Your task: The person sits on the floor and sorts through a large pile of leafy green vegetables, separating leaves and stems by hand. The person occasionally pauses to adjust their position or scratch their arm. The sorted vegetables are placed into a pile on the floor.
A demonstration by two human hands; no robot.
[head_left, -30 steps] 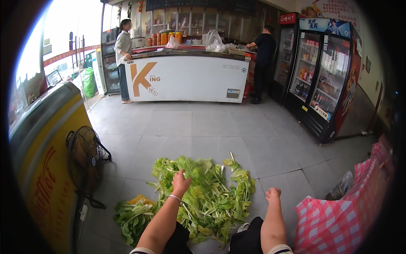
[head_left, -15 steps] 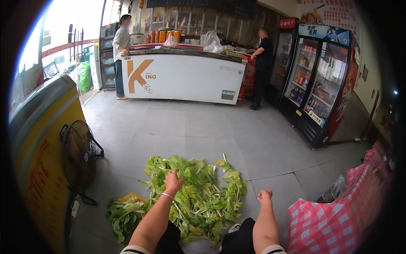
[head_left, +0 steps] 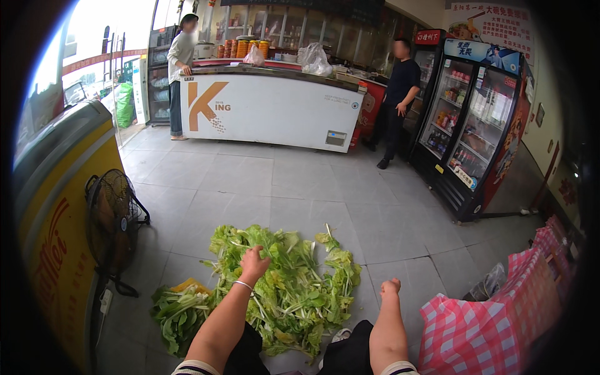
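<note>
A wide heap of loose leafy greens (head_left: 294, 294) lies spread on the floor before my feet, pale stems mixed with green and yellowish leaves. Above its left part reaches my left hand (head_left: 255, 262), a band round the wrist. Its fingers are closed, and whatever they may pinch is too small to make out against the leaves. My right hand (head_left: 390, 287) is held in a fist over the floor tiles, just right of the heap, with nothing showing in it. Beside my left forearm sits a separate bunch of greens (head_left: 181, 312) with something yellow behind it.
A floor fan (head_left: 115, 225) stands by a yellow freezer (head_left: 62, 237) at left. Pink checked cloth (head_left: 475, 331) hangs at right. Beyond are a white chest freezer (head_left: 275, 112), drinks fridges (head_left: 465, 119), a person (head_left: 182, 69) at left and another person (head_left: 400, 94) at right.
The person at the far right has turned from the counter and lowered their arms. The view has shifted slightly; my hands stay in nearly the same places over the greens and floor.
</note>
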